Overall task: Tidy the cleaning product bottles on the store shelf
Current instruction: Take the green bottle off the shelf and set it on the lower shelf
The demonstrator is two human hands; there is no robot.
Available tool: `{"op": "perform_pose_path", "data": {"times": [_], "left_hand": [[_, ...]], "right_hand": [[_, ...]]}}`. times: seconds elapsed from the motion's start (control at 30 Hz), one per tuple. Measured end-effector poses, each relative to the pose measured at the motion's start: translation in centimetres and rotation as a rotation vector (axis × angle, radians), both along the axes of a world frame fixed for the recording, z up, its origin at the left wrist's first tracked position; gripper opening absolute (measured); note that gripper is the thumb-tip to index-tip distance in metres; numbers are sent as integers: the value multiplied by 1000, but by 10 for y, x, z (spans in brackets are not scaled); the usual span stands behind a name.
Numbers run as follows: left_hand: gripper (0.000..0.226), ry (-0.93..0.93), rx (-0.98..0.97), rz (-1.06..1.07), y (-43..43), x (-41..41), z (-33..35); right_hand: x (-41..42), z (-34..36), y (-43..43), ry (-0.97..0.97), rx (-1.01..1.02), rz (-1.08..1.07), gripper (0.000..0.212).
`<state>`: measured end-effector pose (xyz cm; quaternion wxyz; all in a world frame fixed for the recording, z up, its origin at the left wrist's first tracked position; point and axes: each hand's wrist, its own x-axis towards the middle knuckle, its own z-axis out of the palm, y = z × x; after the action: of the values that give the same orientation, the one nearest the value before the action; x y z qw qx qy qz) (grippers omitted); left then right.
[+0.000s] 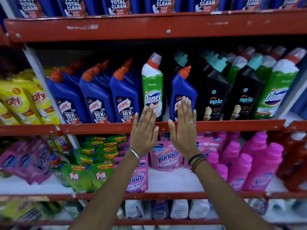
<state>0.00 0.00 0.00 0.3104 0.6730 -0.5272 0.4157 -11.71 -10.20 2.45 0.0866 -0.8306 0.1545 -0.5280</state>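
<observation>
Now both hands, left (144, 130) and right (182, 128), hover flat-open before the Domex bottle (152, 87).

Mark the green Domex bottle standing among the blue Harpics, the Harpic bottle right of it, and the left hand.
green Domex bottle (152, 90), head view, label.
Harpic bottle (181, 87), head view, blue shoulder.
left hand (144, 130), head view, back of hand.

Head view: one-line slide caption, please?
Open left hand and right hand reach toward Domex and Harpic bottles.
</observation>
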Motion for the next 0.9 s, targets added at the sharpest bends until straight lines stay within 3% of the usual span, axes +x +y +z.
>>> {"op": "perform_pose_path", "data": {"times": [0.17,0.27,0.47,0.57,0.73,0.9], "left_hand": [[64,-71,-56,68,-10,36,14],[64,-105,-105,143,-18,58,16],[59,-112,-159,286,-31,76,6],[59,-128,-193,282,-35,81,2],[59,-137,-220,266,-36,84,0],[59,-142,-214,266,-33,82,2]], "right_hand": [[25,37,3,-129,1,10,61],[48,68,10,-96,6,52,68],[94,103,17,27,186,-142,94],[107,109,11,22,213,-186,92],[99,104,11,-136,229,-106,78],[61,107,27,-364,204,-10,78]]}}
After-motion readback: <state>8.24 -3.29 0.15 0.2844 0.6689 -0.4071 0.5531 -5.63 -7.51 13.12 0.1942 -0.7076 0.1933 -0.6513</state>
